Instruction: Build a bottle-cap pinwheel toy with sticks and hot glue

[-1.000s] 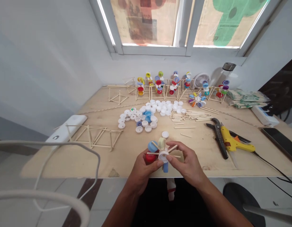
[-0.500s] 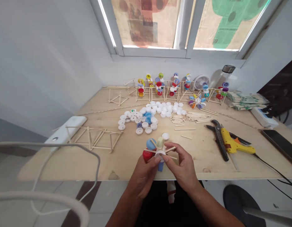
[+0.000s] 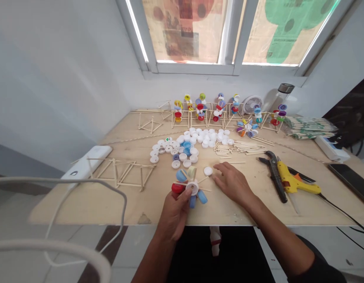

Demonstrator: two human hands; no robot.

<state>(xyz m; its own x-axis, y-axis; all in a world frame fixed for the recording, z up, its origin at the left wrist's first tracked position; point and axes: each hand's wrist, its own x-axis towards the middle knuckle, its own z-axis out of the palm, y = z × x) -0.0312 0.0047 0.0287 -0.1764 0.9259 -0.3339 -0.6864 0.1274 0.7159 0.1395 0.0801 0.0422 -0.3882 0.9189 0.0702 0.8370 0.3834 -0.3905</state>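
My left hand (image 3: 176, 210) grips a wheel of sticks and bottle caps (image 3: 193, 188), its thumb on the white hub cap. Red, blue and pale yellow caps sit on some of the stick ends; others are bare. My right hand (image 3: 233, 181) is off the wheel, low over the table, with its fingers apart beside a loose white cap (image 3: 208, 171). White and blue caps (image 3: 187, 147) lie in a loose group beyond the wheel, and short sticks (image 3: 246, 147) are piled to their right.
A yellow glue gun (image 3: 296, 181) and black cutters (image 3: 273, 177) lie at the right, near a phone (image 3: 351, 181). Stick frames (image 3: 119, 173) stand at the left by a white power strip (image 3: 87, 167). Colourful cap wheels (image 3: 200, 112) on frames line the back.
My right hand has let go of the wheel and moved right, to the loose white cap. The wheel, in my left hand, has shifted left and turned, with another blue cap now showing.
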